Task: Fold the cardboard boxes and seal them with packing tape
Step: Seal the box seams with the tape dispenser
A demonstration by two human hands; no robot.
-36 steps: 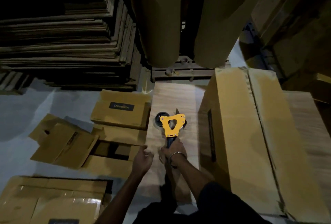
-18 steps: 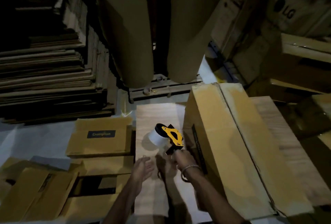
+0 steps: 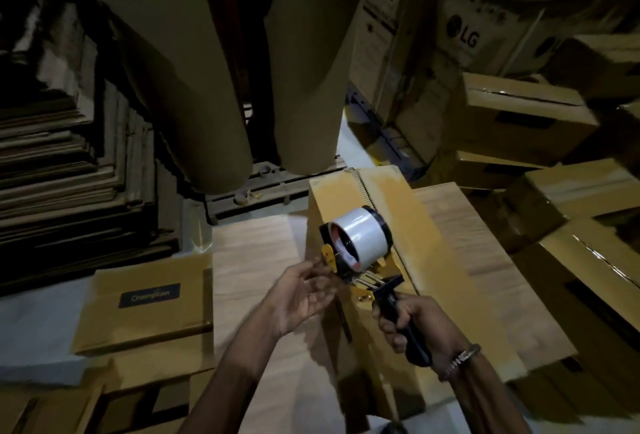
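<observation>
I see my right hand (image 3: 412, 324) wrapped firmly around the black handle of the yellow and black tape dispenser (image 3: 360, 253), which is lifted up in the air in front of me, with its roll of pale shiny packing tape (image 3: 363, 237) turned toward the camera. My left hand (image 3: 304, 289) is near the front of the dispenser, the fingers loosely spread and reaching to the yellow plate beside the roll; the picture is blurred there, so I cannot tell if the fingertips already pinch the free end of the tape or only touch the tool. Just behind the dispenser stands the tall brown cardboard box (image 3: 426, 260), already folded into shape, with its two top flaps meeting in a long seam that has no tape on it as far as I can see. It stands beside a pale wooden board (image 3: 249, 260) on the floor. To the left, flat on the floor, lies a folded brown carton with a dark label (image 3: 149, 298), and more closed brown boxes (image 3: 519, 114) are piled at the right. I judge that the step in hand is the preparation of the tape: finding the loose end and pulling it out. The next move asks, I think, for the left fingers to draw a short piece free, then for the right hand to lower the dispenser on the near end of the seam and pull it along in a straight line, with pressure, so the flaps stay together.
</observation>
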